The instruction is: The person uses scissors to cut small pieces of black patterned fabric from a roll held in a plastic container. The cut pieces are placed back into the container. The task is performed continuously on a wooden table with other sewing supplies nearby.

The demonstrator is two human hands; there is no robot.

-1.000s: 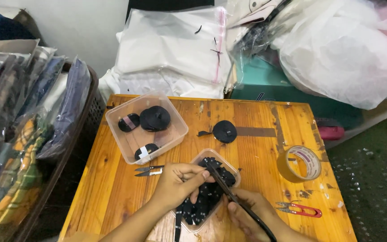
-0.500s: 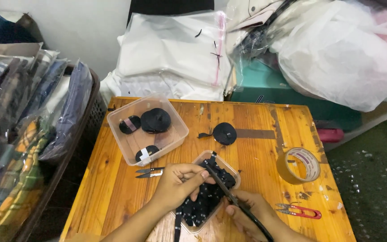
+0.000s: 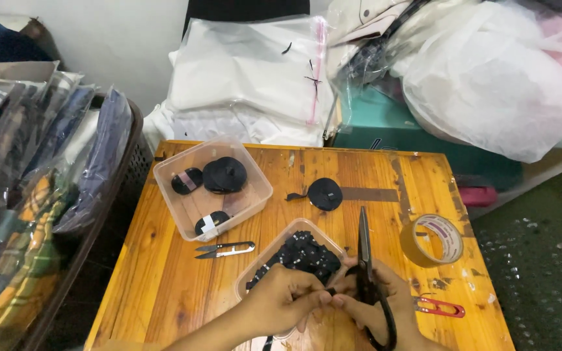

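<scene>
Both forearms are cut off by the bottom edge of the view. The right hand [image 3: 385, 305] is wrapped shut around the handles of black scissors [image 3: 365, 260], blades pointing up and away. The left hand [image 3: 287, 302] pinches a small dark piece, too small to identify, its fingertips meeting the right hand beside the scissors. Just left of the scissors a clear tub [image 3: 274, 250] holds black pieces, partly hidden by the left hand. Right of the scissors stand a tape roll [image 3: 432, 240] and red snips [image 3: 440, 307]; farther left on the wooden surface [image 3: 164, 286] lie grey thread snips [image 3: 224, 249].
</scene>
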